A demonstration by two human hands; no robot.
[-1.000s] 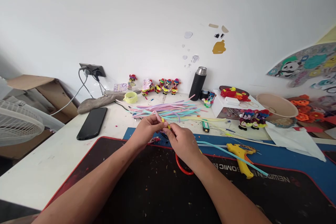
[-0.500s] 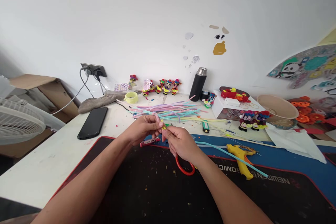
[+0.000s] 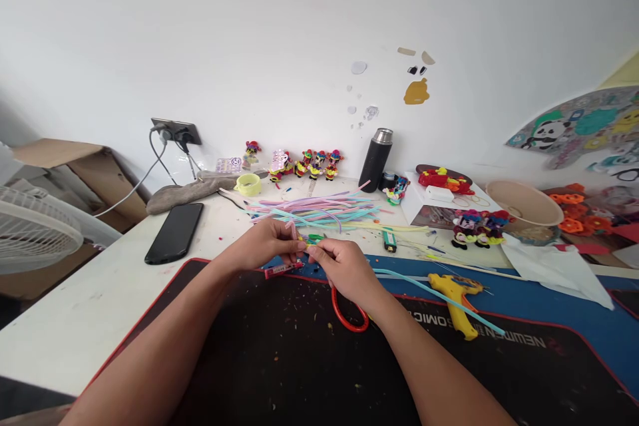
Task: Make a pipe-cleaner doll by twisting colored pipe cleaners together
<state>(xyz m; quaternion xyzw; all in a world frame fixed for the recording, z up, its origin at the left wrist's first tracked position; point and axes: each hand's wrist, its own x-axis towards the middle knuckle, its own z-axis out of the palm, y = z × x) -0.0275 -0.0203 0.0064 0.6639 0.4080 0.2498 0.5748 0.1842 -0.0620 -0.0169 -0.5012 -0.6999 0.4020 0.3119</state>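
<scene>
My left hand (image 3: pixel 267 241) and my right hand (image 3: pixel 342 266) meet at the middle, fingertips pinched on a small yellow piece (image 3: pixel 309 245) between them. A pink fuzzy stem (image 3: pixel 291 227) rises beside my left fingertips. Red-handled scissors (image 3: pixel 352 321) show one loop below my right hand; the rest is hidden. A red labelled tube (image 3: pixel 283 270) lies under my left hand. Behind both hands spreads a pile of pink, purple and turquoise fuzzy stems (image 3: pixel 319 208).
A yellow glue gun (image 3: pixel 456 303) lies right on the black mat (image 3: pixel 299 373). A phone (image 3: pixel 174 233) and white fan (image 3: pixel 37 229) are left. Small figurines (image 3: pixel 319 164), a black flask (image 3: pixel 377 160) and a white box (image 3: pixel 419 203) stand along the back.
My left hand has turned and shifted slightly left, with its fingers lower. The yellow piece now shows sideways between my fingertips. The whole view has shifted slightly.
</scene>
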